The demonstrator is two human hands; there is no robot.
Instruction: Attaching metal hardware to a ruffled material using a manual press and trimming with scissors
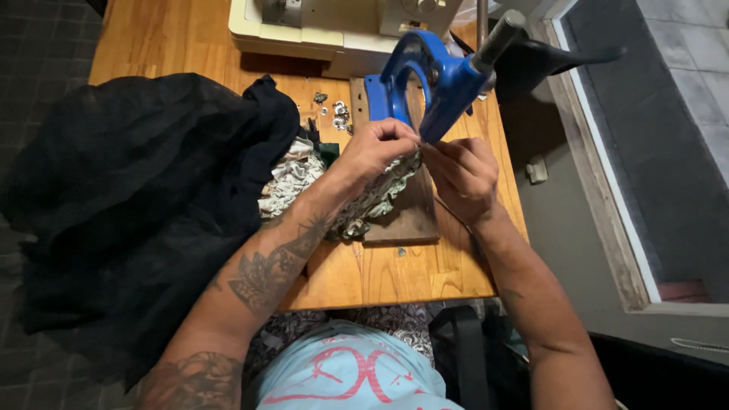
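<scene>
Your left hand (373, 148) and right hand (463, 173) pinched the patterned fabric (372, 199) shut-fingered under the blue hand press (427, 80) on the desk (182, 38); fingertips so near the die risked a crush, w/ cloth apt to slip.
</scene>
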